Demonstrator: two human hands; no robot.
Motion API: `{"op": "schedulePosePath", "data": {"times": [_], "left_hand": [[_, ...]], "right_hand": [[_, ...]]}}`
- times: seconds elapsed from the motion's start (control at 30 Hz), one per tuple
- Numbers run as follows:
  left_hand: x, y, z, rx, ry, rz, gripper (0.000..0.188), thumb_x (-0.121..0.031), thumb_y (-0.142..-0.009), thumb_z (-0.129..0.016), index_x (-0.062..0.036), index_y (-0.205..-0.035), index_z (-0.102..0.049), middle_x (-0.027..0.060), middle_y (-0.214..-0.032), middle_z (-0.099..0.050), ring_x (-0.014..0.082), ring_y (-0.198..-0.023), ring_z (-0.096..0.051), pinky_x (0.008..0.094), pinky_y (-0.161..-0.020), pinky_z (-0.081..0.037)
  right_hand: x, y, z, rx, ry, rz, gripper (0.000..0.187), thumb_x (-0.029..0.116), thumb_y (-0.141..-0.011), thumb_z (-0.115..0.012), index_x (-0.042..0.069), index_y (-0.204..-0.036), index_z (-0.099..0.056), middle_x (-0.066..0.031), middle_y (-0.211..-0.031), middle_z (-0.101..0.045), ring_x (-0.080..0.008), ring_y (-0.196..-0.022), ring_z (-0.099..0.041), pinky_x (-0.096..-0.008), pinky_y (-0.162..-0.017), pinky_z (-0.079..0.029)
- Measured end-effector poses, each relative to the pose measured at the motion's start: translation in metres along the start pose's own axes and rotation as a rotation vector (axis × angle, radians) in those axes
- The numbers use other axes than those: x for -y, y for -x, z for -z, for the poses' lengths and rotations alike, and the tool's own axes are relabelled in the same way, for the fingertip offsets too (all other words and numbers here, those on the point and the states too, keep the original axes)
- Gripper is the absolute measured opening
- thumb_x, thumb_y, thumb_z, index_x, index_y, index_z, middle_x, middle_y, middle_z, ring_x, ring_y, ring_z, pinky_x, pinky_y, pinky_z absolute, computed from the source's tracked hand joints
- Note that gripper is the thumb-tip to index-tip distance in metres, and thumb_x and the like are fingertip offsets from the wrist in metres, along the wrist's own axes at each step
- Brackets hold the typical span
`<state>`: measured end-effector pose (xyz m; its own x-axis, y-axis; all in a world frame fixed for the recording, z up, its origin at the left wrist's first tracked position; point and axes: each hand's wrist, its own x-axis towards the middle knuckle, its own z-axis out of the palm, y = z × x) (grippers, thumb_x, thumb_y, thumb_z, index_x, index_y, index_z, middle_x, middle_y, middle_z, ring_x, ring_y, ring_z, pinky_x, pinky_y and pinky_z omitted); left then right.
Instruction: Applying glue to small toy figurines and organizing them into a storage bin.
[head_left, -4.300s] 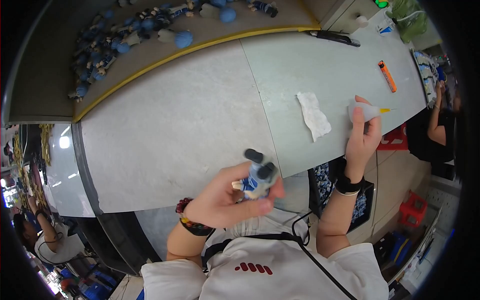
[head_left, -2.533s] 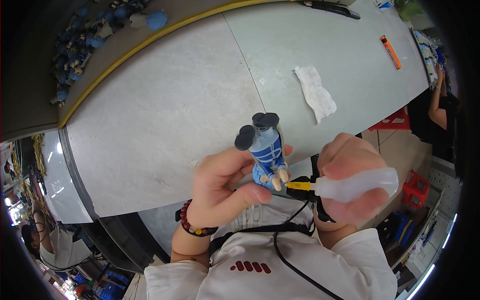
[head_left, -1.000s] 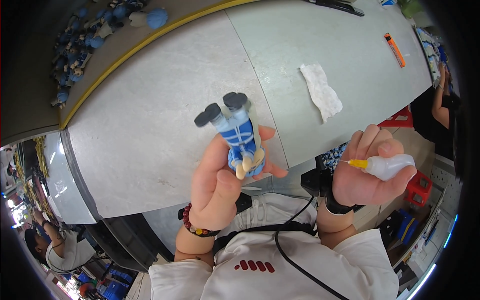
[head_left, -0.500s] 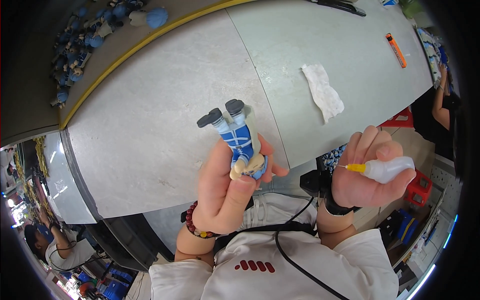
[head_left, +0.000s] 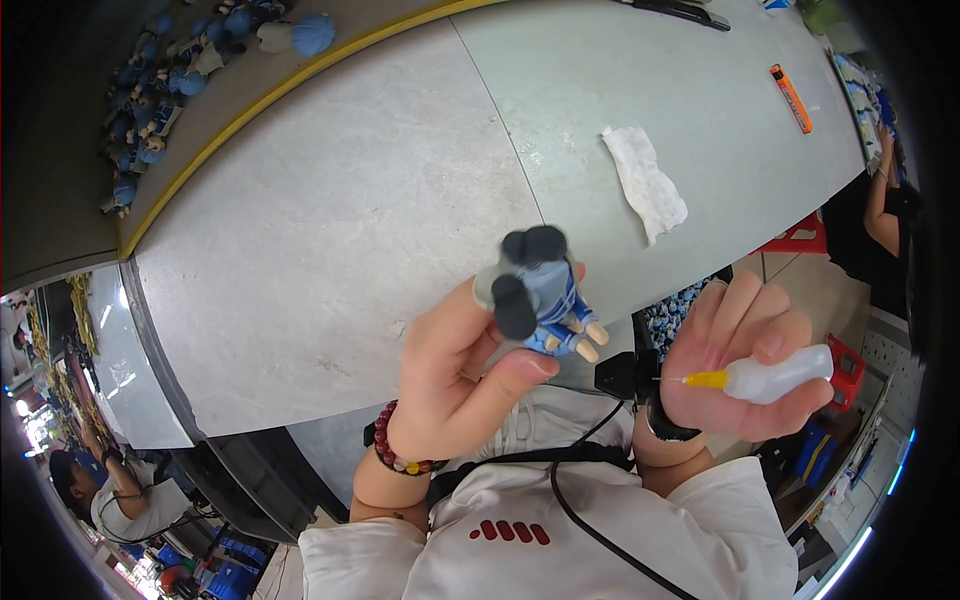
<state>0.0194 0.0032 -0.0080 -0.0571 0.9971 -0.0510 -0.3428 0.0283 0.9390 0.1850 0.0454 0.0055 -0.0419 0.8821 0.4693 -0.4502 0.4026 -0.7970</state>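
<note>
A small blue-clothed toy figurine (head_left: 549, 290) is held head down in my left hand (head_left: 450, 370), above the near edge of the table. Its black shoe soles face up, and the fingers hide most of its head. My right hand (head_left: 735, 370), to the right of it, is closed round a white squeeze bottle (head_left: 782, 376) with a yellow cap and a thin needle tip. The needle points left toward the figurine, well apart from it.
On the grey table (head_left: 330, 200) lie a crumpled white cloth (head_left: 645, 185) and an orange tube-like stick (head_left: 791, 98). Many similar figurines (head_left: 165, 95) stand on a yellow-edged shelf at the far left. Other people (head_left: 130, 490) sit at both sides; red stools (head_left: 848, 375) stand at right.
The figurine has turned in my left hand and moved right, so its soles now face up toward me. My right hand with the squeeze bottle has dropped slightly nearer.
</note>
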Motion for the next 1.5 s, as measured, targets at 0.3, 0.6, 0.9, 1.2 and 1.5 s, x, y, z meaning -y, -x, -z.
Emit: {"op": "schedulePosePath", "data": {"times": [0.3,0.6,0.9,1.2,1.5], "left_hand": [[0.006,0.001,0.006,0.090,0.107,-0.067,0.032,-0.004,-0.070,-0.064,0.0029,-0.096,-0.046,0.0130,-0.100,-0.052,0.0140,-0.088,-0.050,0.0255,-0.079,-0.038],[0.002,-0.005,0.011,0.252,0.214,-0.013,0.036,-0.013,-0.082,-0.048,0.0054,-0.112,-0.039,0.0153,-0.105,-0.050,0.0173,-0.087,-0.052,0.0281,-0.079,-0.040],[-0.007,-0.004,-0.002,0.027,0.368,0.116,0.042,-0.018,-0.077,-0.054,0.0123,-0.105,-0.042,0.0290,-0.103,-0.046,0.0258,-0.078,-0.058,0.0361,-0.068,-0.050],[-0.005,-0.004,0.009,0.145,0.338,0.055,0.044,0.002,-0.064,-0.065,0.0082,-0.103,-0.046,0.0209,-0.101,-0.051,0.0189,-0.088,-0.052,0.0317,-0.077,-0.043],[0.007,-0.006,0.013,0.166,0.167,-0.090,0.051,-0.021,-0.062,-0.072,0.0067,-0.098,-0.050,0.0221,-0.095,-0.053,0.0273,-0.081,-0.058,0.0349,-0.062,-0.052]], "right_hand": [[0.003,0.002,-0.009,0.063,0.108,-0.035,0.045,0.050,-0.078,-0.041,0.006,-0.073,-0.049,-0.0028,-0.060,-0.039,-0.0118,-0.052,-0.034,-0.0222,-0.045,-0.026],[0.000,0.002,-0.002,-0.003,0.021,0.034,0.051,0.053,-0.080,-0.036,0.004,-0.075,-0.050,-0.0033,-0.061,-0.043,-0.0128,-0.051,-0.039,-0.0231,-0.042,-0.029],[0.001,0.000,0.000,-0.045,-0.017,0.013,0.049,0.051,-0.080,-0.037,0.004,-0.076,-0.050,-0.0035,-0.061,-0.043,-0.0132,-0.053,-0.039,-0.0221,-0.045,-0.028],[-0.003,-0.001,-0.005,-0.013,0.207,0.120,0.050,0.051,-0.080,-0.037,0.002,-0.074,-0.050,-0.0057,-0.064,-0.043,-0.0131,-0.050,-0.039,-0.0221,-0.040,-0.028],[-0.005,-0.002,-0.006,0.177,0.314,0.191,0.054,0.052,-0.079,-0.038,0.000,-0.079,-0.052,-0.0079,-0.069,-0.049,-0.0141,-0.051,-0.042,-0.0225,-0.040,-0.031]]}}
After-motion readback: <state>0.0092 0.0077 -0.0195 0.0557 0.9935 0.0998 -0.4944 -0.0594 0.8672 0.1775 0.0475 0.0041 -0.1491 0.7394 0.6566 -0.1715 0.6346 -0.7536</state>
